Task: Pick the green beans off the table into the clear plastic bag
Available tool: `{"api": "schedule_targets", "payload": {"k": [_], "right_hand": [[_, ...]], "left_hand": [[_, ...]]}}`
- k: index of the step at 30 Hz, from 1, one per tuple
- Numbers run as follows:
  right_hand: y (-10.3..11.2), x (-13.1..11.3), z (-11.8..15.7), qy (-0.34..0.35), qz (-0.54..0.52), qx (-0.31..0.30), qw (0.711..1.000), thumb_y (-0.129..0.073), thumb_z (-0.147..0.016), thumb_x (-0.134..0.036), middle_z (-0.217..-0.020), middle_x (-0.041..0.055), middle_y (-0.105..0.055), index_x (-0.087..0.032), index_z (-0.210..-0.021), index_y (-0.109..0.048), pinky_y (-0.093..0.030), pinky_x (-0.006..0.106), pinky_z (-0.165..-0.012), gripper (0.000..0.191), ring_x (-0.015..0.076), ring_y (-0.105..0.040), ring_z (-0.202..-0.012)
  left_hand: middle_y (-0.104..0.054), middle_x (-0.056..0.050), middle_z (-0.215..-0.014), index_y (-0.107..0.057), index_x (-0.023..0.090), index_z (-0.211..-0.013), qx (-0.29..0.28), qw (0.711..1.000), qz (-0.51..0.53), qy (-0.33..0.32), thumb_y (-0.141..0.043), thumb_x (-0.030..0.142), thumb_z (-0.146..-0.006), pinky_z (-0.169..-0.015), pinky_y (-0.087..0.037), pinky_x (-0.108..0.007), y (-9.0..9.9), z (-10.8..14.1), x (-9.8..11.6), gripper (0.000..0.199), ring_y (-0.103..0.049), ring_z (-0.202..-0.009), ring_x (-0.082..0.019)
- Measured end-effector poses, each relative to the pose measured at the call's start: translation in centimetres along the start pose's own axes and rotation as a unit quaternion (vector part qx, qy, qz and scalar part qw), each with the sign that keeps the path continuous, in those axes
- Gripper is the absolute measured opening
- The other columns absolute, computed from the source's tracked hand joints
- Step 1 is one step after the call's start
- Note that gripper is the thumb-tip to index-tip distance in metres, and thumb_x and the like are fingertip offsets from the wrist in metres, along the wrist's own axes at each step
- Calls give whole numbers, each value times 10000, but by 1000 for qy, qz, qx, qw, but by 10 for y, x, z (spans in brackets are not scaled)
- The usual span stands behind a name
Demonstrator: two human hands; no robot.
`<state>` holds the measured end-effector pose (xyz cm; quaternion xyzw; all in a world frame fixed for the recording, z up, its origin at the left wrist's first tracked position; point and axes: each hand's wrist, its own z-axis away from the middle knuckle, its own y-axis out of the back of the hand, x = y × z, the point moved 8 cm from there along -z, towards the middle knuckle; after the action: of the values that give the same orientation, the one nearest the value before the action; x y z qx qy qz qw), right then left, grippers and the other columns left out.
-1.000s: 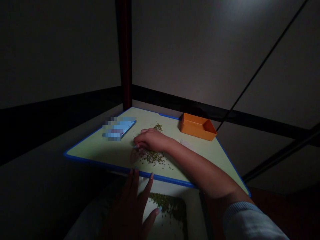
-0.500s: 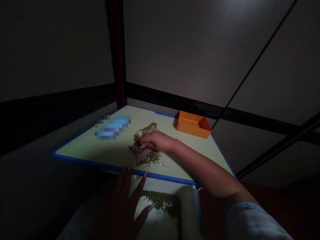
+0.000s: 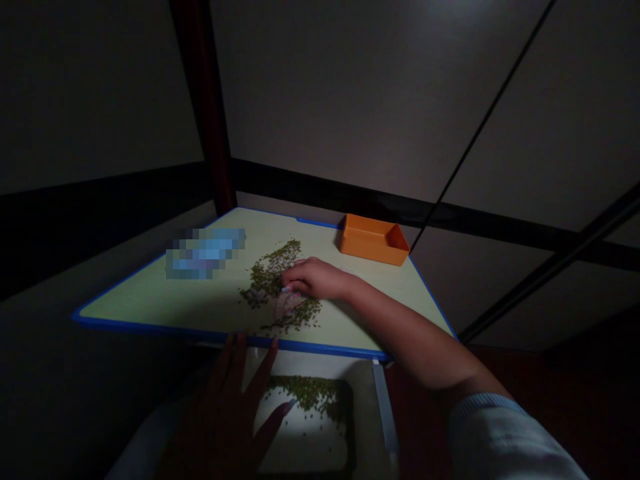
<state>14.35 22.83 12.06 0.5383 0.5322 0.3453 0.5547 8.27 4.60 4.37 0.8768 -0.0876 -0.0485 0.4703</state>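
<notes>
A person's right hand, curled, any pinch unclear, rests among green beans strewn on a blue-edged board, the spread left hand beside a white tray of more beans.

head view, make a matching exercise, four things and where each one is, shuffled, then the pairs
Things:
1 right hand
2 left hand
3 orange tray
4 blurred blue object

Places:
A far edge of the blue-rimmed board
B among scattered green beans
C left part of the board
D below the board's near edge, beside a white tray

Pairs: 1-B, 2-D, 3-A, 4-C
</notes>
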Motion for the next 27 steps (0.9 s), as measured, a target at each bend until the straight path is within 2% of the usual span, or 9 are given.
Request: {"api": "schedule_targets", "payload": {"k": [7,10,14,20,27], "right_hand": [[-1,9,6,-38,-40,15,998,-492,-939,-232,-765,6,-582,-191,-778,-540,-331,259,-739,173,154,-496,-779],[6,13,11,-61,-80,37,994,-509,-914,-201,-745,-3,-575,-183,-761,-543,-318,249,-719,158,141,-493,-750],[21,28,28,-133,-112,72,982,-508,-888,-158,-712,-13,-561,-173,-763,-551,-298,239,-677,133,124,-471,-705],[31,51,47,-207,-53,110,971,-516,-903,-192,-725,3,-586,-161,-777,-591,-266,240,-633,150,119,-467,-680],[28,50,42,-240,19,130,962,-521,-924,-244,-769,28,-641,-156,-852,-653,-255,235,-618,174,126,-493,-685]], "left_hand": [[-126,-172,-1636,-269,292,-1512,17,1000,-2,-7,-423,606,-877,-942,-508,-528,3,-2,2,725,-298,-1437,-418],[-127,-170,-1636,-296,292,-1503,11,1000,1,-3,-438,597,-877,-949,-505,-524,1,-1,1,711,-295,-1440,-412],[-113,-158,-1641,-308,285,-1499,17,1000,8,-4,-419,597,-883,-956,-501,-524,1,0,1,700,-288,-1445,-405],[-171,-179,-1625,-288,275,-1508,20,1000,4,-13,-414,591,-886,-972,-494,-533,1,-1,1,709,-281,-1450,-397],[-318,-177,-1573,-341,274,-1488,-1,1000,3,-7,-436,605,-872,-1005,-476,-533,-3,-1,-3,705,-262,-1460,-386]]}}
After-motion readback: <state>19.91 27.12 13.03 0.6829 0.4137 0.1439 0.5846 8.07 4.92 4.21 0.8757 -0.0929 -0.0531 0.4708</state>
